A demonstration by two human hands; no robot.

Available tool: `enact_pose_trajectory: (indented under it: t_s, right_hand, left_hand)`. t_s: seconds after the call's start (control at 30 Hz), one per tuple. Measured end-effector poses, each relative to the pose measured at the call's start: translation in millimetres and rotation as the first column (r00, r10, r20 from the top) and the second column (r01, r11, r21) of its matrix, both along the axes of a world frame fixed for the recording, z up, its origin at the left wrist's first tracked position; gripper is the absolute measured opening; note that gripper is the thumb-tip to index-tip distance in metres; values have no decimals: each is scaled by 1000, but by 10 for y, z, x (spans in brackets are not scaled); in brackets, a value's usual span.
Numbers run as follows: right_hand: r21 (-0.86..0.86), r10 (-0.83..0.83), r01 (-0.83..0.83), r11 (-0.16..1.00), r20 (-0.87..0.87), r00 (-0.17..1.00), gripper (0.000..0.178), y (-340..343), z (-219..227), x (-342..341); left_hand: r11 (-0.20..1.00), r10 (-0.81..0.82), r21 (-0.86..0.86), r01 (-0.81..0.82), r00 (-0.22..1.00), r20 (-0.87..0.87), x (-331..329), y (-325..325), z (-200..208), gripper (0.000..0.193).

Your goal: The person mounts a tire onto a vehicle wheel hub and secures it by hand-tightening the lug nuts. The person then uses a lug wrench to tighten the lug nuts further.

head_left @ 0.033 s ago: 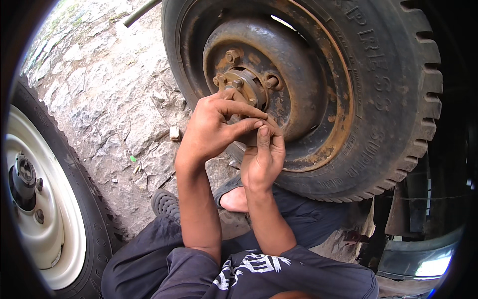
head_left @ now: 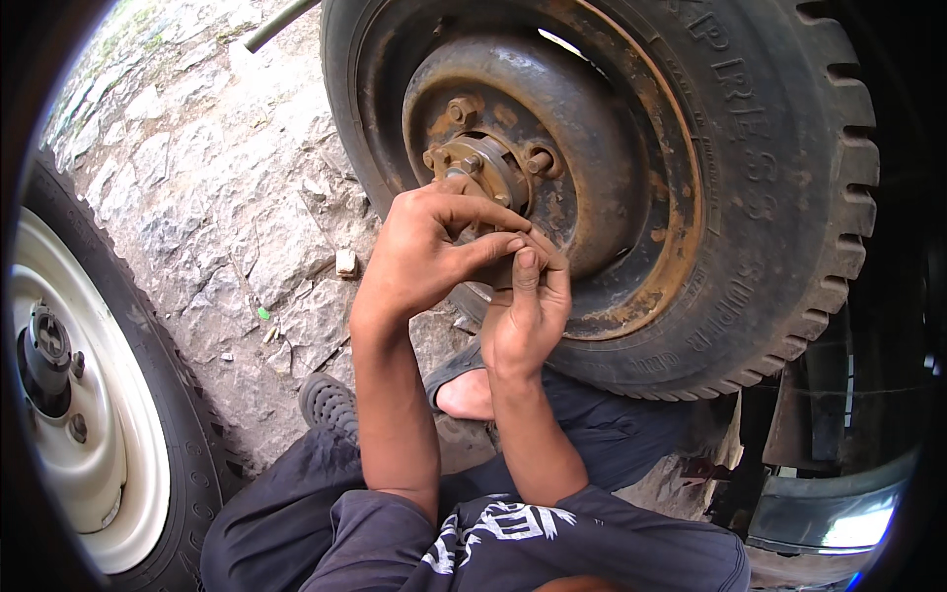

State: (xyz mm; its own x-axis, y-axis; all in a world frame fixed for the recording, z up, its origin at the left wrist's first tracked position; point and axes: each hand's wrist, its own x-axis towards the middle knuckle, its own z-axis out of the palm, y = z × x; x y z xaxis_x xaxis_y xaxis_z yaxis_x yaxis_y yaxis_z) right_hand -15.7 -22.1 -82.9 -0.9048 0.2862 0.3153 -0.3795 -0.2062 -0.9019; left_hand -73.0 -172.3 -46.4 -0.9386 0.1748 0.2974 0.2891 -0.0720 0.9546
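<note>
My left hand reaches in front of a rusty wheel hub, its thumb and forefinger stretched toward my right hand and pinched together. Just below and to the right, my right hand is raised with the palm facing me, thumb pressed against its curled fingers. The fingertips of both hands meet; whatever lies between them is too small or hidden to make out. Behind them stands a large wheel with a rusty brown rim and a black tyre. Bolts ring the hub, whose lower part my left hand covers.
A second wheel with a cream rim stands at the left. Rough stone ground lies between the wheels, with a small pale block on it. A metal bar juts in at the top. A shiny curved panel sits lower right.
Both hands have shifted very slightly to the right, keeping the same fingertip-to-fingertip hold. The wheels have not moved.
</note>
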Motion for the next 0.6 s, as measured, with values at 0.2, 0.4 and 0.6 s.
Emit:
enact_pose_trajectory:
  t_s: [0.2,0.4,0.6]
  right_hand:
    - [651,-398,559,513,-397,827,19,82,344,-172]
    - [763,-230,540,355,-489,842,29,58,480,-400]
    - [846,-178,437,304,-400,899,37,-5,451,-416]
  left_hand:
    - [909,-16,414,-47,989,148,-23,-17,-129,27]
    - [932,145,312,-184,979,143,-99,-192,-286,27]
    - [935,138,303,-181,977,160,-140,-152,-293,28]
